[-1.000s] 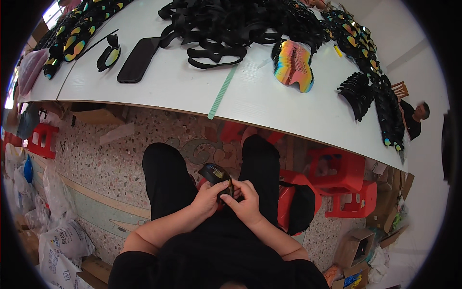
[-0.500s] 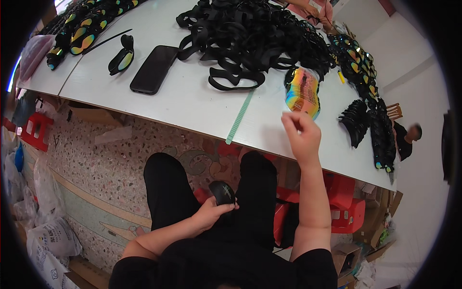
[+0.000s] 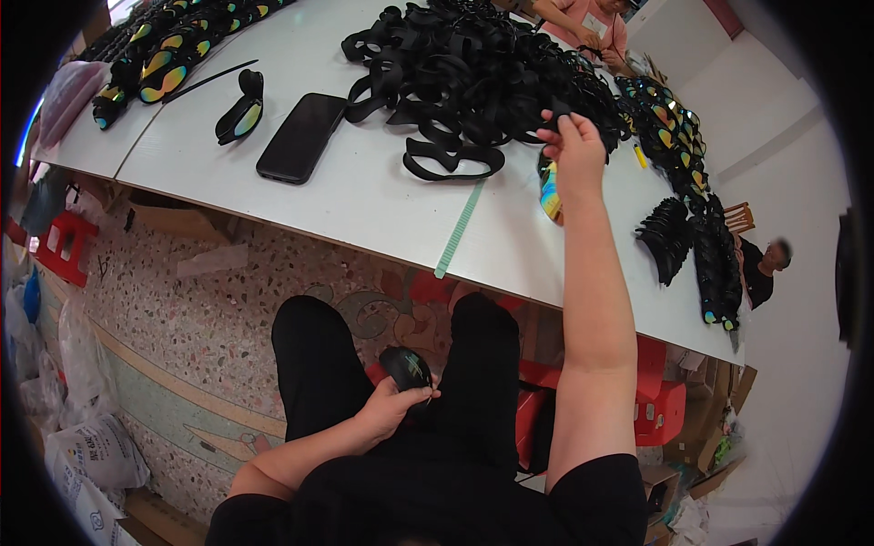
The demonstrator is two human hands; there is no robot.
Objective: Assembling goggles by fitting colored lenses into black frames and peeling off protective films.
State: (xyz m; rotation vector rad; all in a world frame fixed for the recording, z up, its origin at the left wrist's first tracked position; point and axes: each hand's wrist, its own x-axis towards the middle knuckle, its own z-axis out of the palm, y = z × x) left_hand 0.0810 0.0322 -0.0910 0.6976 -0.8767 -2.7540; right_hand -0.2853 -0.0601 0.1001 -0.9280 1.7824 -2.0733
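Note:
Low between my knees, my left hand is closed round the lower edge of a black goggle piece, whose rounded, glossy face carries light markings. My right hand is stretched out over the table at the near right edge of a heap of black goggle frames. Its thumb and fingers are pinched at a black frame part, which blends into the heap behind. Partly hidden beneath that hand lies a stack of iridescent goggle lenses. A single black goggle frame lies just left of it.
On the white table are a black phone, a goggle with a shiny lens, a green strip and a black stack. Rows of lensed goggles line the right. A co-worker handles pieces across the table.
My right hand has moved forward from in front of the lens stack to the edge of the frame heap. My left hand and its black piece have shifted slightly left, with the piece turned a little.

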